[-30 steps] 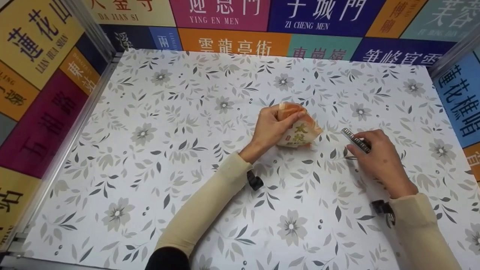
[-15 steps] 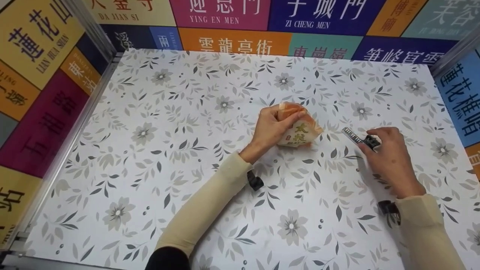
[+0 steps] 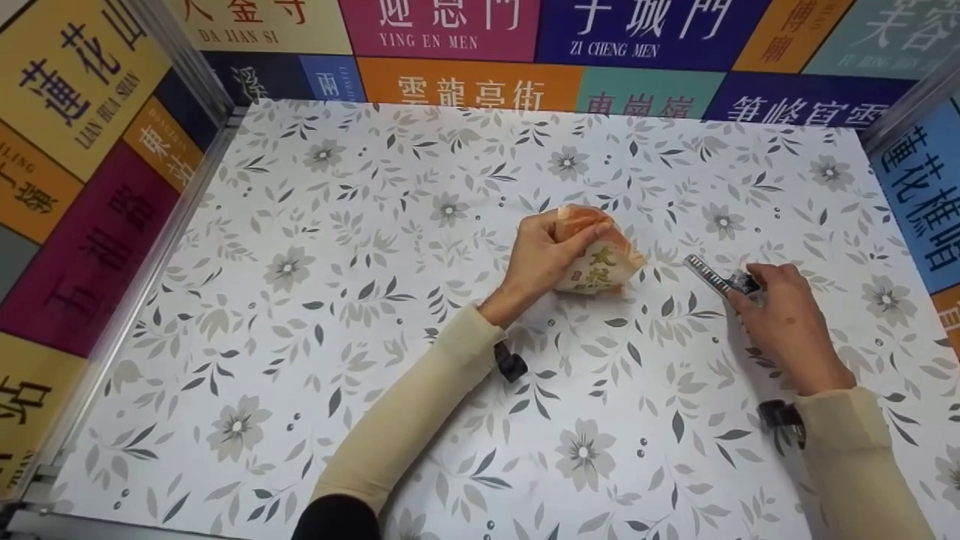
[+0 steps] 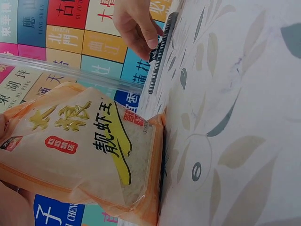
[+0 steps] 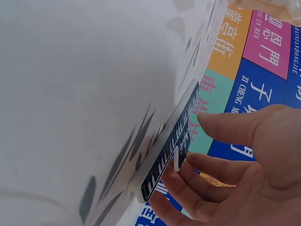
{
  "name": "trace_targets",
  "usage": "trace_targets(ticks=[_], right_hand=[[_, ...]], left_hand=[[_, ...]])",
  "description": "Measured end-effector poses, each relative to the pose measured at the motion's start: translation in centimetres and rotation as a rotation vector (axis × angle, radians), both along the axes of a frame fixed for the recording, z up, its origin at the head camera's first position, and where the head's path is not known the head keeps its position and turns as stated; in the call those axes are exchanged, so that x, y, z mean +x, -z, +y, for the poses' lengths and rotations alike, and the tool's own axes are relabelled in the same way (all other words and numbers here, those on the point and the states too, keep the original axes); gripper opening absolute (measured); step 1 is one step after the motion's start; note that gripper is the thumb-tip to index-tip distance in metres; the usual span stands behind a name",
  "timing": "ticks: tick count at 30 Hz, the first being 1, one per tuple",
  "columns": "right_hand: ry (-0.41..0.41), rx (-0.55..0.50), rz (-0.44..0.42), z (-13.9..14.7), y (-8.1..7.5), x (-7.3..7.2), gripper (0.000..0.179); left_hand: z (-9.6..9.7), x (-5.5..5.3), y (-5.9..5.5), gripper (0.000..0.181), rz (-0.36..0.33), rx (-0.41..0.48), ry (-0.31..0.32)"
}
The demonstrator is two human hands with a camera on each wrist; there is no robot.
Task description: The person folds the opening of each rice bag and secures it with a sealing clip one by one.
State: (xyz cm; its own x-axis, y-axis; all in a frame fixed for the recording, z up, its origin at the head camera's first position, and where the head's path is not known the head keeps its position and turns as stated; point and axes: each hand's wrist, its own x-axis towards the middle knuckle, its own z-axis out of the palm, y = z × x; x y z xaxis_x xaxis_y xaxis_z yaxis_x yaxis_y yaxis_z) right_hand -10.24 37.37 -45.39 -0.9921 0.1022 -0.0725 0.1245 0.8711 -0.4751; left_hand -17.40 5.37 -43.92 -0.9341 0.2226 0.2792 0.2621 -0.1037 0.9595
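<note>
Orange and cream, the bag [image 3: 598, 268] stood in the pinch of a left hand [image 3: 541, 251], with a piano-key strip [image 3: 706, 274] to its right.
The left thumb and fingers squeezed the bag's top; its lower edge met the flowered tabletop [image 3: 360, 300] a little right of the middle, and whitish contents showed through a clear patch on its front. The strip sat on the tabletop near the bag but apart from it, slanting from far left to near right, a small black piece [image 5: 182, 141] jutting from its side. The right hand [image 3: 786, 315] was spread beside the strip's near end, thumb held away from the fingers; I cannot tell whether a fingertip touched it. Printed signs [image 3: 465, 30] lined the far side.
</note>
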Motion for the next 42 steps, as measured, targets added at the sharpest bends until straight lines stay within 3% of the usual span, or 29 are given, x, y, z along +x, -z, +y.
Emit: trace_targets(ticks=[11, 21, 26, 30, 42], right_hand=[[0.017, -0.001, -0.061, 0.1, 0.0, -0.1, 0.054], [0.0, -0.044, -0.008, -0.1, -0.1, -0.1, 0.043], [0.022, -0.065, -0.009, -0.4, -0.2, -0.1, 0.052], [0.024, -0.071, -0.039, -0.4, -0.3, -0.3, 0.06], [-0.04, -0.044, -0.172, -0.8, -1.1, -0.3, 0.057]], left_hand=[[0.0, 0.1, -0.1, 0.023, -0.056, 0.002, 0.01], [-0.1, 0.1, 0.0, 0.022, -0.027, -0.015, -0.012], [-0.1, 0.0, 0.1, 0.025, -0.044, -0.032, -0.007], [0.0, 0.0, 0.0, 0.025, -0.046, -0.027, -0.005], [0.1, 0.1, 0.0, 0.023, -0.037, 0.009, -0.018]])
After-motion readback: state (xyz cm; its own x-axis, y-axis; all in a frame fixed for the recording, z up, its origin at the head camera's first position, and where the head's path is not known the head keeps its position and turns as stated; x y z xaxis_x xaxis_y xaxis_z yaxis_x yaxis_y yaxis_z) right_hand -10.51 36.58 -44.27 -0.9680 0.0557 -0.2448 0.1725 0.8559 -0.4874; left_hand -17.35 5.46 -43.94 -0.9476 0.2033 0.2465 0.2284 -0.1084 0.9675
